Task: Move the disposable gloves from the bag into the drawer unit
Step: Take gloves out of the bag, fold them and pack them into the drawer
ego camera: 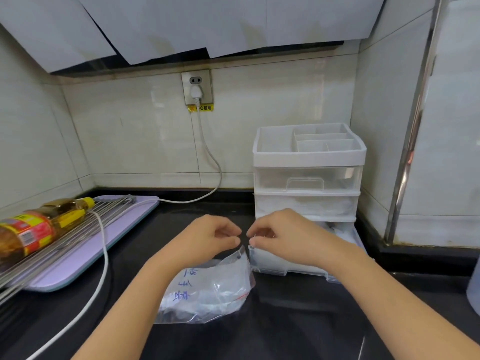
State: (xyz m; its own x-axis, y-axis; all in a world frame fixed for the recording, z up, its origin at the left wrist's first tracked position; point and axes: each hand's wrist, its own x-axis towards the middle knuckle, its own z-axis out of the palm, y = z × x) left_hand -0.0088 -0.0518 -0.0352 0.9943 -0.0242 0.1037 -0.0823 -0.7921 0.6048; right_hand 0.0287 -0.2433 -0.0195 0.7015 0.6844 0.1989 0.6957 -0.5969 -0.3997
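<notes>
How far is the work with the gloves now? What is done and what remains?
Done: the bottom drawer of the drawer unit is pulled open, with something pale inside. In hand: the left hand and right hand hover, fingertips close, just above the bag; whether they pinch a clear glove I cannot tell. Left: the bag looks full of gloves, so most remain to move.

Bare forearms, uncovered to the left hand [207, 239] and right hand [288, 235]
</notes>
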